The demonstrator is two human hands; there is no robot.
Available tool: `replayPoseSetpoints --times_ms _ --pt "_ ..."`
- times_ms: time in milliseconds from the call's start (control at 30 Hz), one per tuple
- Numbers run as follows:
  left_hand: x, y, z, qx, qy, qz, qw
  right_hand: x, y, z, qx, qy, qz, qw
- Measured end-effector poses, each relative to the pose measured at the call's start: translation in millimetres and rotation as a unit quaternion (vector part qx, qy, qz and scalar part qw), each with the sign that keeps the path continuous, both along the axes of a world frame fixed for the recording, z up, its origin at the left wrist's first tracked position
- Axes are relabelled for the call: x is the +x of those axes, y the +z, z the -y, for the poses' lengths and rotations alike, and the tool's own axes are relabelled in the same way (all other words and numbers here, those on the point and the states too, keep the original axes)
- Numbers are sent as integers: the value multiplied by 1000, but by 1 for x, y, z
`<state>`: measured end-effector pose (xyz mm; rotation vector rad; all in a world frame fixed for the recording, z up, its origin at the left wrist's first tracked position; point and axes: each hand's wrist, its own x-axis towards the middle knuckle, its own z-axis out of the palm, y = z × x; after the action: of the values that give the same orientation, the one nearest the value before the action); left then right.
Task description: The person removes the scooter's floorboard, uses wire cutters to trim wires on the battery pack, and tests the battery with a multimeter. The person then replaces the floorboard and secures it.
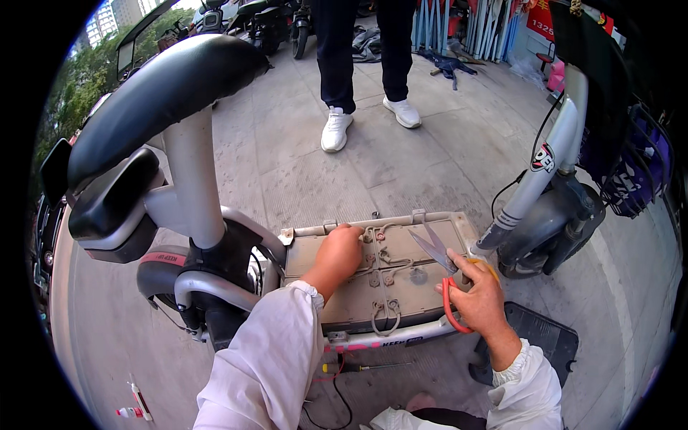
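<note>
Dusty tan batteries (344, 308) lie side by side in the open floor compartment of an electric scooter, with grey wires (378, 315) looping between their terminals. My left hand (338, 254) is over the far left battery, its fingers closed beside a terminal near the middle seam. What they pinch is hidden. My right hand (479, 294) holds a pair of scissors (432, 251) with red-orange handles. The scissor blades are spread apart and point toward the far left, above the right-hand batteries.
The scooter's black seat (165, 93) rises at left, its grey front column (552, 154) at right. A black plastic panel (548, 340) lies on the ground at right. Nearer me are a screwdriver (351, 368) and a dark cable (340, 394). A person in white shoes (336, 129) stands opposite.
</note>
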<state>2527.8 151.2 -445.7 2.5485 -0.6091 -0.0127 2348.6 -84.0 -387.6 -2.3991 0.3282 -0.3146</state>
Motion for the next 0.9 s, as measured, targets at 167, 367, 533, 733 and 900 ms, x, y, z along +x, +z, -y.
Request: replayPoseSetpoints --times_ms 167,367,533,733,900 --pt "12 -2 16 108 14 -6 994 -35 -37 -5 -24 -67 84 994" --pt "8 -5 31 219 26 18 975 -32 -61 -11 -82 -104 193 972" --pt "4 -3 36 219 25 48 974 -32 -64 -9 -84 -101 210 969" --pt "1 7 30 129 61 -28 989 -32 -59 -10 -74 -98 180 976" --pt "13 0 0 -10 5 -90 996 -5 -19 8 -69 18 81 994"
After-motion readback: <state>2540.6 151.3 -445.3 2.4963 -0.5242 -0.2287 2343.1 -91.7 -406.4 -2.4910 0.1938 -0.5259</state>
